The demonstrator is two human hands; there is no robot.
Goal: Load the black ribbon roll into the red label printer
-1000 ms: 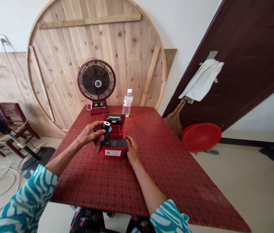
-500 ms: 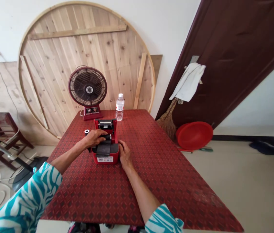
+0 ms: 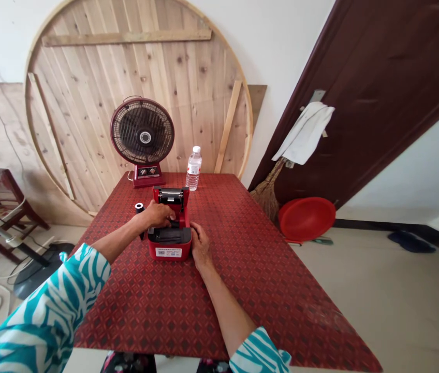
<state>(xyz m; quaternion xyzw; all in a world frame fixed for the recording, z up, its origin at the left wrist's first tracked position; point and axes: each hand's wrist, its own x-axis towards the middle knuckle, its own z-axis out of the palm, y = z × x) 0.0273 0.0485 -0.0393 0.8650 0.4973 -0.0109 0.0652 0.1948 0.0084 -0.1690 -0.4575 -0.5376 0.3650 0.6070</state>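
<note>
A small red label printer (image 3: pixel 170 254) stands on the table with its lid (image 3: pixel 171 195) raised. My left hand (image 3: pixel 160 214) reaches down into its open body, fingers bent around a roll of black ribbon that is mostly hidden under them. Dark ribbon (image 3: pixel 170 235) lies across the front part of the printer. My right hand (image 3: pixel 201 243) holds the printer's right side, its fingers curled along the wall. Just left of the printer stands a black roll (image 3: pixel 139 208) with a white core, partly covered by my left hand and wrist.
Behind the printer, a dark red fan (image 3: pixel 142 137) and a water bottle (image 3: pixel 193 170) stand on the red patterned table (image 3: pixel 266 311). A large round wooden board (image 3: pixel 137 77) leans on the wall. On the floor to the right are a red basin (image 3: pixel 307 220) and a broom (image 3: pixel 268 194).
My left hand has moved a little right and down into the printer, taking the black roll deeper. The ribbon flap that hung over the front edge has drawn back. My right hand stays put.
</note>
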